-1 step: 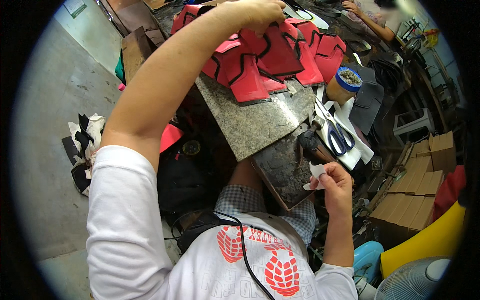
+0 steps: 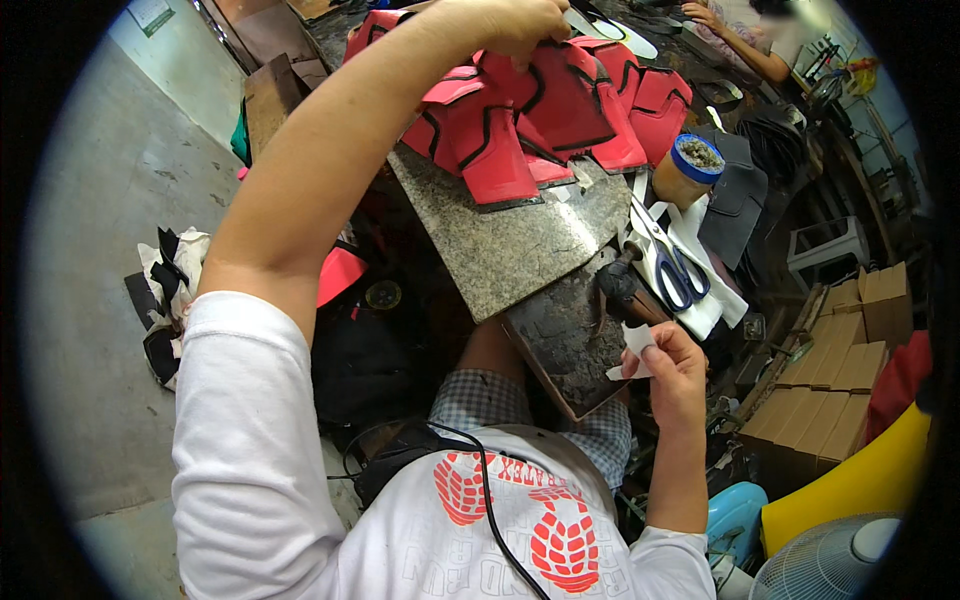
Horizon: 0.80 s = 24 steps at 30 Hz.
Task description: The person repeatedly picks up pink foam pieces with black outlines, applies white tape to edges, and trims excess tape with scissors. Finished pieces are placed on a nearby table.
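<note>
Pink panel (image 2: pixel 565 110), pinched by my left hand (image 2: pixel 532 32), now tilts brighter over the pile (image 2: pixel 497 175) on the stone surface (image 2: pixel 490 250), its face reading clearer, while my right hand (image 2: pixel 674 365) clamps a white scrap (image 2: pixel 638 341).

Pale wall (image 2: pixel 180 75) and grey floor (image 2: pixel 110 240) leftward, fan (image 2: pixel 830 566) lower right

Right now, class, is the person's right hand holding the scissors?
No, the right hand pinches a small white scrap, while the scissors lie apart from it.
</note>
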{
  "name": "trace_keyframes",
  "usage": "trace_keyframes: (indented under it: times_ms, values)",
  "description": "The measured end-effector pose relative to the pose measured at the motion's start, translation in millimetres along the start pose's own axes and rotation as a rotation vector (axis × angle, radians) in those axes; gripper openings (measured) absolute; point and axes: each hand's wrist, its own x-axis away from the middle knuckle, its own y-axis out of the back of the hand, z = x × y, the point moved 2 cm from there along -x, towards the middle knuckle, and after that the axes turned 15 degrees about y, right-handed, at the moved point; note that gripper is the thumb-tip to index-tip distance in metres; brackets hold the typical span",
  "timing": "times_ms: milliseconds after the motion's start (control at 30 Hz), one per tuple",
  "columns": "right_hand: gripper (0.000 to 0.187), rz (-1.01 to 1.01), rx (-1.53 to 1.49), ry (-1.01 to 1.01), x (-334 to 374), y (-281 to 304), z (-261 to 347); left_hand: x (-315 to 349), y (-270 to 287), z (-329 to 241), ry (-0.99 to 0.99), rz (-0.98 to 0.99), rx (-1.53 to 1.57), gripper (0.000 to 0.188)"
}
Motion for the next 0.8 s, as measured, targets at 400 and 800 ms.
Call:
trace_keyframes:
  times_ms: [400,800]
  values:
    - [0.014,0.573,0.965,1.142,-194,-107,14,7,5,27,0.235,-0.055,0.502,0.051]
    - [0.014,0.505,1.157,1.038,-274,-135,-70,12,29,47,0.19,-0.365,1.242,0.029]
